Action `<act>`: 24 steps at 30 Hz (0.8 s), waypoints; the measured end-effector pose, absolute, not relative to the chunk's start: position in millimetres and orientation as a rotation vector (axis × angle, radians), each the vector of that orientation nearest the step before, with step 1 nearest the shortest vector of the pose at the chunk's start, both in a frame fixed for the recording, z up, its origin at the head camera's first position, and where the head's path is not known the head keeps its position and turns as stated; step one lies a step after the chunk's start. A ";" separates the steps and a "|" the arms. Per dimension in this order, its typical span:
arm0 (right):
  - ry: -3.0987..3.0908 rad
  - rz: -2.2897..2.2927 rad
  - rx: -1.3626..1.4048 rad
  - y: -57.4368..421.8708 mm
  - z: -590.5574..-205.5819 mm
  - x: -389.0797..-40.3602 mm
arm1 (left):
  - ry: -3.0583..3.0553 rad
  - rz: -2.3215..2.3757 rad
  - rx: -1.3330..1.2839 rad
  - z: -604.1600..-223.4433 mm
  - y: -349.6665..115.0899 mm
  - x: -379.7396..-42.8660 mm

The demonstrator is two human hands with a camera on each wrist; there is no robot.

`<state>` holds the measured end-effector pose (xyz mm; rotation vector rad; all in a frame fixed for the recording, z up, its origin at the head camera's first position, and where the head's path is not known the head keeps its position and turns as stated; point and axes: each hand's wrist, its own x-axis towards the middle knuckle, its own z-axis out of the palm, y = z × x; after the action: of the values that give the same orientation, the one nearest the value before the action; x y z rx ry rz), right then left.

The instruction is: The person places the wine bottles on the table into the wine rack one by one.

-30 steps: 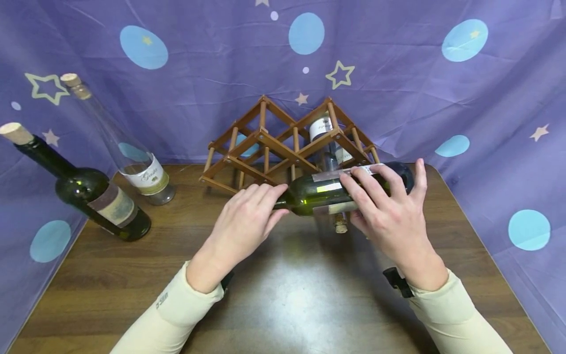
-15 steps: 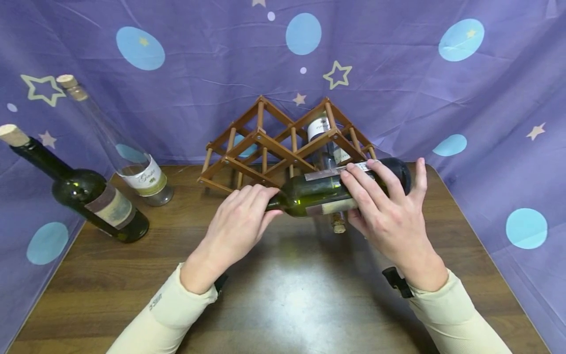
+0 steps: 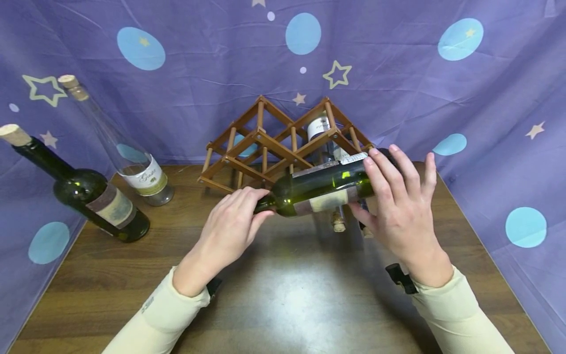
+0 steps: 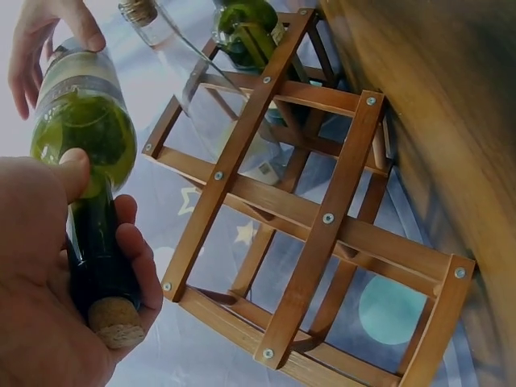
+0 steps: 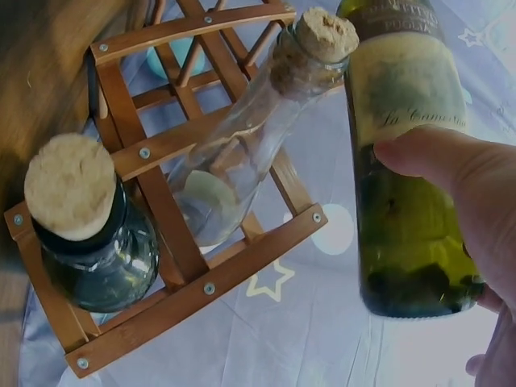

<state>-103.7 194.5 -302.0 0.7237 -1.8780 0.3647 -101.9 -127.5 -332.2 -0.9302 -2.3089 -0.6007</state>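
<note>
Your L hand point(image 3: 232, 216) grips the green bottle point(image 3: 323, 186) by its neck, R hand point(image 3: 401, 209) its body, near right of the rack point(image 4: 348, 161); dip it low and it may knock the racked clear bottle point(image 5: 258, 145), tho gap's hard to judge.

Head view: lighting is moderately bright, with broad white glare on the brown wood-grain tabletop point(image 3: 296, 295) and small highlights on the held dark-green glass bottle point(image 3: 318, 189). A soft shadow falls beside the cream right sleeve point(image 3: 468, 314). Toward the left edge, wide-angle distortion makes the corked clear-glass bottle point(image 3: 147, 178) lean outward. Wrist views: dimmer and softer; the purple printed cloth backdrop point(image 3: 376, 29) pales to near-white at upper left (left wrist) and lower right (right wrist).
</note>
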 end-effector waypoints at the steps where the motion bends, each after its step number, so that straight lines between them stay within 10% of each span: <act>1: -1.873 0.374 0.712 194.9 -301.9 -104.6 | -2.307 -0.611 -0.931 -332.5 -128.1 -101.9; 24: -2.221 0.693 0.482 253.5 -341.6 -156.9 | -2.499 -0.867 -0.670 -347.0 -151.1 -87.7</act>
<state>-156.9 253.5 -341.6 0.4822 -2.2208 0.6931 -87.7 -151.1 -347.0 -0.6699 -2.4994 -0.8672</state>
